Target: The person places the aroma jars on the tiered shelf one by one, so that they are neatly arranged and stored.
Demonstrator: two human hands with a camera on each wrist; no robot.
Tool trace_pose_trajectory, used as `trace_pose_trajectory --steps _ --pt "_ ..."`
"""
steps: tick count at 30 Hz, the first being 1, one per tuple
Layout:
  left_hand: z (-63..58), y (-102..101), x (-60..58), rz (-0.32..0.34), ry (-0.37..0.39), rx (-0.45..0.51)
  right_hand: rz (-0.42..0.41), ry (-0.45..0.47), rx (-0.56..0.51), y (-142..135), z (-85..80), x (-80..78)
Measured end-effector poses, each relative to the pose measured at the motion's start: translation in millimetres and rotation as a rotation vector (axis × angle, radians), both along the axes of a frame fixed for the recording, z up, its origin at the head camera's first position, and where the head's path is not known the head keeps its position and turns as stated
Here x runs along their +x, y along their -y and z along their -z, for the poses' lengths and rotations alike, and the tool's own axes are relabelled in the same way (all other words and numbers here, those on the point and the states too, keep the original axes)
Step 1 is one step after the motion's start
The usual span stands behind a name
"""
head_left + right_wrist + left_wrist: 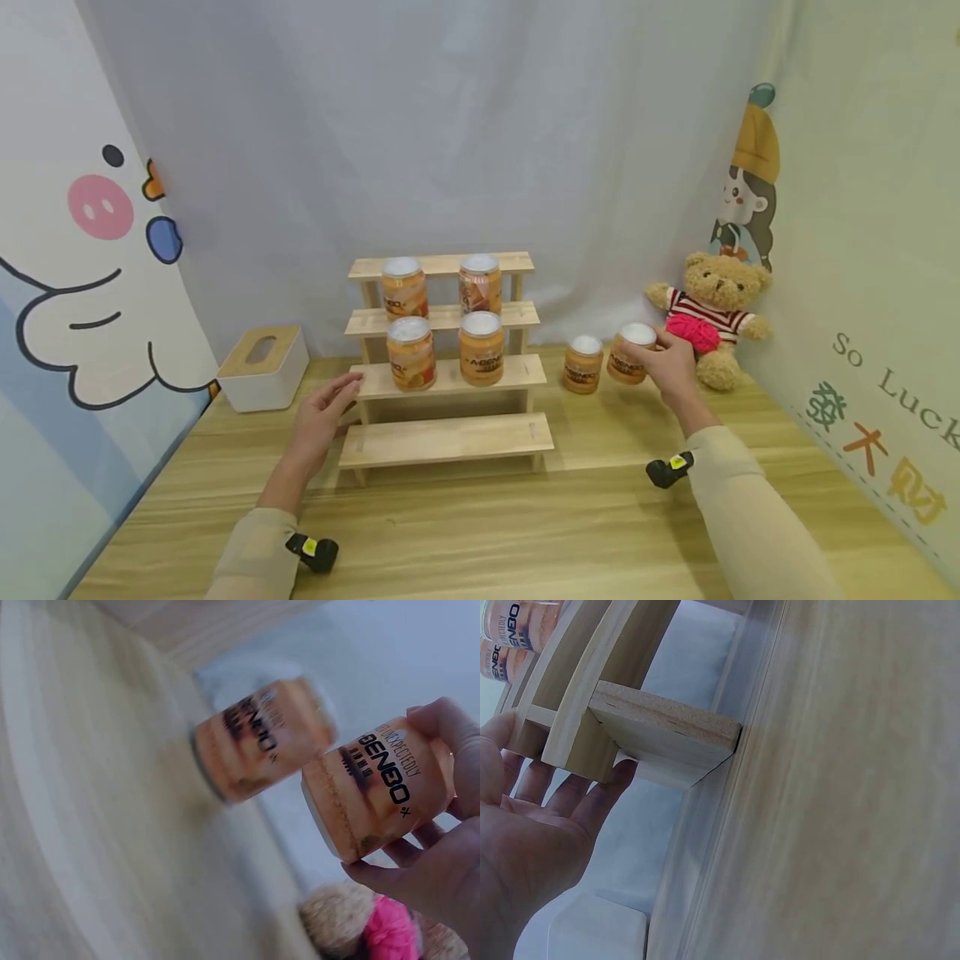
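My right hand [670, 367] grips an orange can [375, 791] with a pale top, thumb and fingers on its sides. That can is tilted and appears just off the tabletop. Beside it a second orange can [582, 367] stands upright. My left hand [536, 832] holds the left end of a stepped wooden shelf [446, 442], its fingertips partly hidden behind a board. On the shelf's third step stand two cans, the left one [412, 358] and the right one [482, 354]. Higher up are another left can [405, 287] and right can [480, 283].
A teddy bear [720, 287] in a striped top sits behind my right hand. To the left of the shelf is a white tissue box [262, 387] with a wooden lid. A pale curtain [450, 150] hangs behind the wooden table [465, 533].
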State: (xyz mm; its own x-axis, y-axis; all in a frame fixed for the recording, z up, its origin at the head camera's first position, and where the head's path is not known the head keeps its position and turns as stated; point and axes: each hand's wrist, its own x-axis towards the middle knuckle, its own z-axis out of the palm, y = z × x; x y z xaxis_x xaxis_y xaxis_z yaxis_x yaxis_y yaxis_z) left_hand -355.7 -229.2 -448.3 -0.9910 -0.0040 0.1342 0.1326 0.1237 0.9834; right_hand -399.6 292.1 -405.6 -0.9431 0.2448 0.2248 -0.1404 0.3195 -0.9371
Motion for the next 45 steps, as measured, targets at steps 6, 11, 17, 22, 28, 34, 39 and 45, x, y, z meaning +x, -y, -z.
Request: trace_pose_trajectory --steps 6,11,17,22,28,34,39,45 --pt "0.1 1 0.3 0.003 0.009 -0.006 -0.065 -0.036 -0.006 6 -21.6 10.3" --pt "-0.5 0 1.0 0.003 0.003 -0.005 -0.171 -0.073 -0.008 16 -33.7 22.5" --pt "-2.9 0 1.3 -0.004 0.008 0.0 -0.31 -0.14 -0.026 32 -46.1 36.4" --pt "-4.6 0 1.7 0.003 0.009 0.017 -0.372 -0.151 -0.029 44 -52.9 45.1" --pt "-5.1 0 2.8 0.017 0.013 0.02 -0.456 -0.141 -0.042 61 -54.0 51.6" --pt "-4.8 -2 3.0 0.01 0.012 0.025 -0.561 -0.112 -0.043 85 -51.9 61.1" --pt "-3.8 -3 2.8 0.019 0.014 0.022 -0.637 -0.089 -0.052 110 -49.2 68.2" --pt "0.1 1 -0.1 0.018 -0.003 -0.001 -0.738 -0.067 -0.036 151 -41.3 70.9"
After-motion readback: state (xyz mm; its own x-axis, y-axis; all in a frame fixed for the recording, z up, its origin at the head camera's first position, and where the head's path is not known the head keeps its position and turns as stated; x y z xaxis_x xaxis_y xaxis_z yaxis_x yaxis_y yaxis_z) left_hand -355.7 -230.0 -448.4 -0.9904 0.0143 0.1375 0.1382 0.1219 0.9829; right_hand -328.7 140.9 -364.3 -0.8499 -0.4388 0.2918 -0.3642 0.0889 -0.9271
